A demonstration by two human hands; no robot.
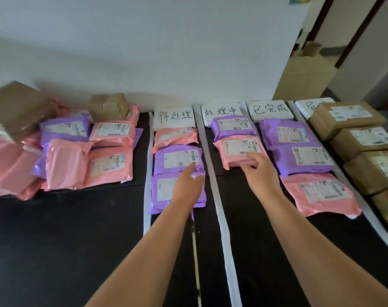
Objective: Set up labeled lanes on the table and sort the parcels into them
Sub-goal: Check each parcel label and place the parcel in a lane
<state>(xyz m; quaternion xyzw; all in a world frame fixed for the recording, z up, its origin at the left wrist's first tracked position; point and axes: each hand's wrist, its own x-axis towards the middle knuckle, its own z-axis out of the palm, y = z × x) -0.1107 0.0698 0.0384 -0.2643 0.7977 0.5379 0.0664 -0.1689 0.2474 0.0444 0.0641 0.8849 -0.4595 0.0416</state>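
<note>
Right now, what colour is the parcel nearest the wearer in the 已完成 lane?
Pink; the parcel shows best in the head view.

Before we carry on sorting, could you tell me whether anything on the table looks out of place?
Yes: the fourth lane label at the far right is partly covered by the farthest cardboard box, so its writing cannot be read in full.

Pink and purple parcels (239, 152) in taped lanes (219, 209)
</note>
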